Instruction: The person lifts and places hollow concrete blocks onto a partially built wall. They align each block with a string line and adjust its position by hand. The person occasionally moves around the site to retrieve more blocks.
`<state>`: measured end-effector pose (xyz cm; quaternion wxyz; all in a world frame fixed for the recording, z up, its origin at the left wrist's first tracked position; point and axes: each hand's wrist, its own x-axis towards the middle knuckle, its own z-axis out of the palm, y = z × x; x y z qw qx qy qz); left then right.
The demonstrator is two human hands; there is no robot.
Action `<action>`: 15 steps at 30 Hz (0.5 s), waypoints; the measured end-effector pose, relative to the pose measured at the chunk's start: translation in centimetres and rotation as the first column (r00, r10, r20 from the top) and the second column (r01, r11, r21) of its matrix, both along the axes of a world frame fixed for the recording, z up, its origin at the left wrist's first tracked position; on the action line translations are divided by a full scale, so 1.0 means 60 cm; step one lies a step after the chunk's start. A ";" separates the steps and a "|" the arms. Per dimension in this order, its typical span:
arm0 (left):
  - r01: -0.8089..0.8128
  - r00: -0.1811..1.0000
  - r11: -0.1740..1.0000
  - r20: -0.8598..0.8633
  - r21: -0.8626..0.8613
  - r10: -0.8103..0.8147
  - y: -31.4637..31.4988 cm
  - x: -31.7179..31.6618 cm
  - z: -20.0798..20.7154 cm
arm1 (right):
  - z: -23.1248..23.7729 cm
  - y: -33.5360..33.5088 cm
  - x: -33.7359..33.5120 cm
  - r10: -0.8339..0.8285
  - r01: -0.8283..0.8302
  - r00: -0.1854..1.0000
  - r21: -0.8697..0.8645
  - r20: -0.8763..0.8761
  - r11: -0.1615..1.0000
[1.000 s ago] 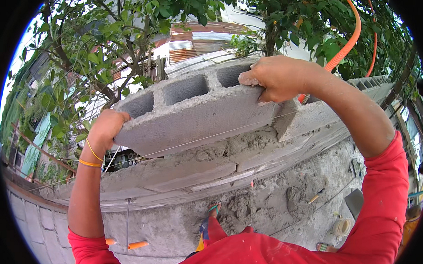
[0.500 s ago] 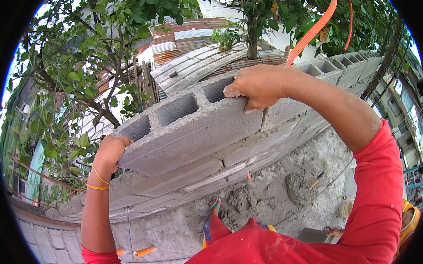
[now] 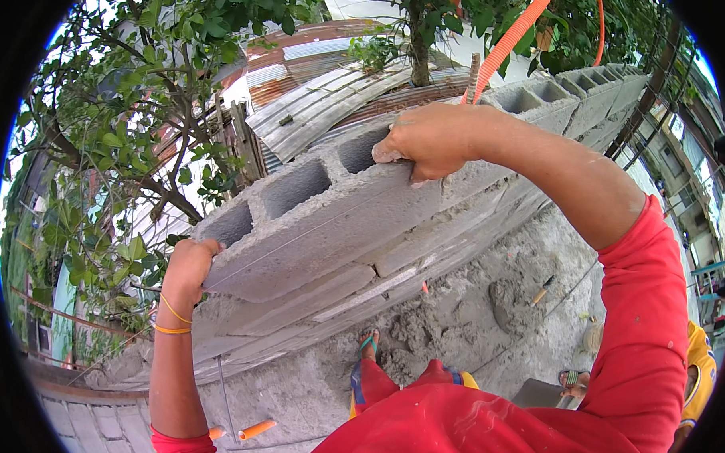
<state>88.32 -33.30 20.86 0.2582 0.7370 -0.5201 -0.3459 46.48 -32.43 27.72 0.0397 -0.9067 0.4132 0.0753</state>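
Note:
A grey hollow concrete block (image 3: 323, 228) lies along the top of a block wall (image 3: 309, 300), its open cells facing up. My left hand (image 3: 190, 268) grips its left end, the fingers bent over the edge. At the other end, my right hand (image 3: 431, 140) is closed on the top rim, thumb and fingers over the shell. That end sits close against the neighbouring block in the same course. A thin string runs along the block's front face. Yellow bands circle my left wrist.
An orange corrugated conduit (image 3: 523, 37) rises behind my right hand. Tree branches (image 3: 167, 113) and rusty roofing sheets (image 3: 326, 100) lie beyond the wall. Below are wet mortar (image 3: 430, 336), a trowel-like tool (image 3: 542, 290) and an upright rod (image 3: 224, 391). A person in yellow (image 3: 699, 374) is at lower right.
Both hands keep their grip on the block. The gap at its right end looks narrower. My view has shifted slightly, and the other person's sandalled foot shows more at lower right.

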 end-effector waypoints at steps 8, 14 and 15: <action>0.036 0.998 0.998 0.057 -0.047 -0.034 -0.004 0.005 -0.018 | -0.005 -0.001 0.005 -0.061 0.061 0.998 0.045 -0.005 0.997; 0.484 0.758 0.871 0.537 -0.084 -0.370 -0.001 0.019 -0.007 | -0.018 -0.007 0.005 -0.064 0.066 0.997 0.051 -0.031 0.997; 0.275 0.907 0.961 0.336 -0.015 -0.254 0.000 0.011 -0.004 | -0.019 -0.010 0.006 -0.084 0.087 0.995 0.062 -0.048 0.994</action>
